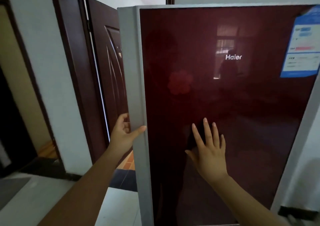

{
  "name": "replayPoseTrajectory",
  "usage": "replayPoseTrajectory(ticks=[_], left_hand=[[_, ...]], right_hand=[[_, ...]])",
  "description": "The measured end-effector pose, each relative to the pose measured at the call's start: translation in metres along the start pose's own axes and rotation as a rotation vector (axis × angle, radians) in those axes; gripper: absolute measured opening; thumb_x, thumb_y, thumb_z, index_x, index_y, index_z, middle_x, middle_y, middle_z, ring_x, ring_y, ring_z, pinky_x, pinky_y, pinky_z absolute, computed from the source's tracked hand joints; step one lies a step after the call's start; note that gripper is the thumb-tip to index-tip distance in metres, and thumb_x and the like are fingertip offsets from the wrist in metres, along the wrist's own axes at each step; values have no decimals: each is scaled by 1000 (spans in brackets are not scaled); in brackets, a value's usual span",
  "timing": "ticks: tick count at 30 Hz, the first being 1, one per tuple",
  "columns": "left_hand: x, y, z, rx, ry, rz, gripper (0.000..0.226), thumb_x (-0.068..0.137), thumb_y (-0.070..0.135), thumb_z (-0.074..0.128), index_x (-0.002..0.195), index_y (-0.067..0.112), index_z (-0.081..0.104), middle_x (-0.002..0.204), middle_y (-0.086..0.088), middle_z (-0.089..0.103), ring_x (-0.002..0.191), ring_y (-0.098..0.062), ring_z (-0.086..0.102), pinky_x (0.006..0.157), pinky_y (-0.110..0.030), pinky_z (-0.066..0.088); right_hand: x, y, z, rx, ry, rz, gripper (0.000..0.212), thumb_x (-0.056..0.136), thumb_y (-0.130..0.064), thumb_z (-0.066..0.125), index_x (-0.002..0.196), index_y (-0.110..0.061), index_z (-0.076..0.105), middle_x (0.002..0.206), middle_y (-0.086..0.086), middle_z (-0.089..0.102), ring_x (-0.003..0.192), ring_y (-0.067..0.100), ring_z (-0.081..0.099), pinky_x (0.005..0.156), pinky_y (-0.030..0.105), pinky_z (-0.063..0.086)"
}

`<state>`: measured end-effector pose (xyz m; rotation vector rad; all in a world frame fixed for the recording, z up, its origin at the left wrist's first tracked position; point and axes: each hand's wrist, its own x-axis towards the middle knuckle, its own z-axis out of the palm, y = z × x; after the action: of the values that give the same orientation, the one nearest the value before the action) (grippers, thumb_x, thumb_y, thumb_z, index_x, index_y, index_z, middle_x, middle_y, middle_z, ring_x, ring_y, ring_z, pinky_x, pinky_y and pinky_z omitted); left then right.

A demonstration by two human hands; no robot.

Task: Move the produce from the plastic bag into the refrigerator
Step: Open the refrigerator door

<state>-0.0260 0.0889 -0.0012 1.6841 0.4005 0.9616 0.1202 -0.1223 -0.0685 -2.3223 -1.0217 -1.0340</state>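
**Pinch risk at refrigerator door (225, 104)**

Gripping the door's edge with the left hand (123, 132); pressing the right hand (207, 149) flat and wide on its front. No plastic bag or produce in view. Could trap the left hand if pushed shut.

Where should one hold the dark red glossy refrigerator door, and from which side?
Grip the grey vertical edge strip, coming from the left, as the left hand does: fingers behind, thumb in front. The dark red glossy door front is flat and shows no handle.
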Motion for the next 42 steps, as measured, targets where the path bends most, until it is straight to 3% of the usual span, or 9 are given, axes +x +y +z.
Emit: replayPoseTrajectory(ticks=[7, 13, 18, 23, 26, 29, 35, 38, 42], left_hand=[[-65, 26, -12, 21, -43, 30, 35, 73, 12, 76, 96, 28, 56, 94, 3, 69, 84, -6, 68, 65, -16, 52], [-115, 48, -16, 69, -99, 34, 32, 78, 14, 73, 98, 28, 52, 96, 5, 64, 88, -8, 64, 71, -22, 52], [-163, 63, -21, 64, -210, 43, 33, 80, 11, 70, 100, 30, 52, 101, 4, 63, 97, -15, 62, 83, -31, 52], [-226, 93, -21, 93, -456, 97, 40, 85, 26, 65, 114, 40, 42, 110, 25, 50, 104, 8, 49, 72, -9, 38], [-264, 114, -11, 53, -626, 137, 44, 86, 25, 63, 116, 46, 39, 114, 26, 48, 106, 10, 49, 73, -3, 42], [-293, 129, 4, 90, -725, 251, 43, 86, 26, 63, 120, 45, 45, 120, 28, 47, 114, 11, 44, 84, -8, 42], [-313, 140, 49, 38, -562, 478, 53, 81, 22, 69, 125, 39, 47, 129, 26, 41, 122, 7, 38, 94, -17, 38], [-321, 138, 78, 211, -606, 501, 59, 81, 29, 69, 134, 31, 42, 140, 13, 37, 132, -5, 31, 106, -24, 28], [-334, 127, 116, 449, -755, 556, 62, 86, 38, 61, 141, 30, 34, 150, 5, 28, 139, -14, 25, 108, -24, 23]], right_hand=[[-30, 13, -53, 141, -47, -61, 87, 74, -45, 70, 145, -29, 23, 156, -1, 9, 142, 25, 13, 96, 48, 45], [-61, -7, -110, 303, -62, -70, 81, 80, -52, 55, 147, -35, 13, 155, -15, 1, 140, 10, 15, 93, 25, 41], [-107, -42, -157, 329, -140, 12, 79, 79, -55, 54, 145, -40, 13, 154, -20, 1, 139, 4, 15, 96, 19, 33], [-167, -66, -217, 463, -151, 135, 71, 77, -55, 56, 139, -46, 22, 148, -29, 15, 132, -14, 20, 95, -3, 19], [-199, -69, -256, 430, -150, 199, 72, 76, -61, 51, 140, -43, 24, 149, -25, 19, 132, -12, 22, 100, 5, 23], [-222, -66, -294, 393, -148, 276, 72, 74, -62, 47, 139, -45, 20, 147, -27, 16, 132, -7, 24, 103, 13, 30], [-254, -48, -354, 365, -68, 471, 81, 68, -62, 47, 141, -42, 15, 141, -21, 23, 122, 2, 40, 97, 25, 46], [-271, -32, -371, 234, -44, 520, 80, 74, -54, 50, 143, -35, 16, 145, -11, 30, 111, 7, 52, 87, 32, 54], [-297, -1, -386, 201, -34, 625, 85, 77, -49, 56, 147, -29, 11, 149, -6, 25, 124, 10, 44, 95, 39, 49]])
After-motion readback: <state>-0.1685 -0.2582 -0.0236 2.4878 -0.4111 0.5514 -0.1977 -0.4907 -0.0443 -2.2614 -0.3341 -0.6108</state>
